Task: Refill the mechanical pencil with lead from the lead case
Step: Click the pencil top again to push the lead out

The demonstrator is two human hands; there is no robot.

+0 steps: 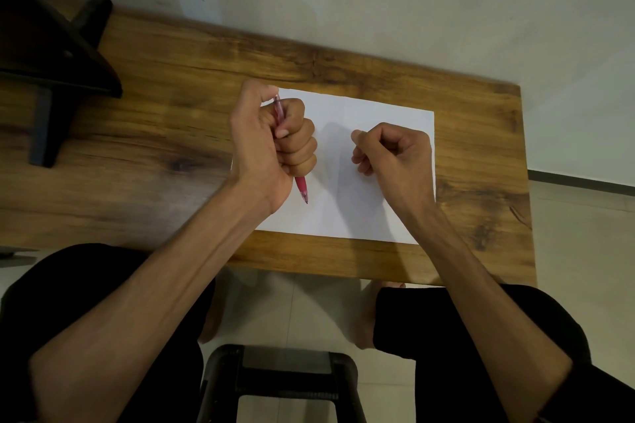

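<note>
My left hand (275, 141) grips a red mechanical pencil (301, 187) in a fist above the white sheet of paper (378, 106). The pencil's tip points down toward me, and its top end pokes out by my thumb. My right hand (391, 151) hovers over the right part of the paper with its fingers curled and thumb against the forefinger. Nothing shows between those fingers, and anything inside them is hidden. No lead case is in view.
The paper lies on a wooden table (171, 134). A dark stand (51, 55) occupies the table's left end. Below the near edge are my knees in black clothing and a black stool (281, 378).
</note>
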